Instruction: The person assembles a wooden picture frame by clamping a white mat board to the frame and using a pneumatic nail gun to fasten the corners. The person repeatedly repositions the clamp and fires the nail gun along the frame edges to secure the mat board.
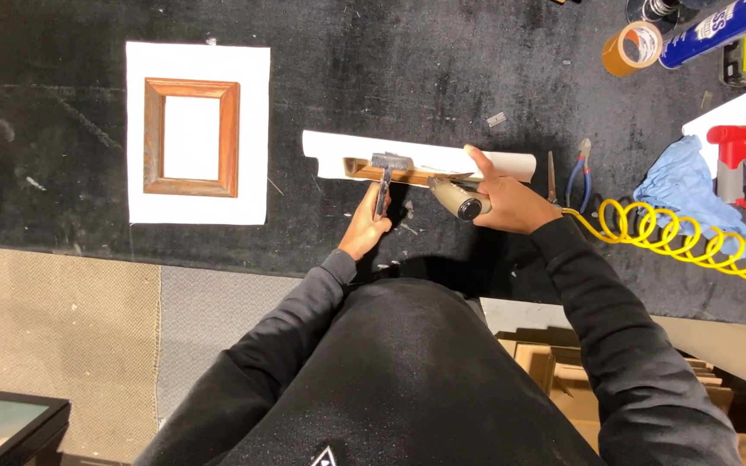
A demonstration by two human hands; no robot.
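Your left hand (364,231) is closed around the handle of a small scraper-like tool (384,177), its head resting on a narrow wooden frame piece (399,175) just beyond your knuckles. Your right hand (504,200) grips an air tool (459,200) (yellow coiled hose (692,242) trailing right), thumb pressing white paper (442,155) under the wood. The strip looks light, stiff and easily dented; hold its long edges. No containers with visible contents.
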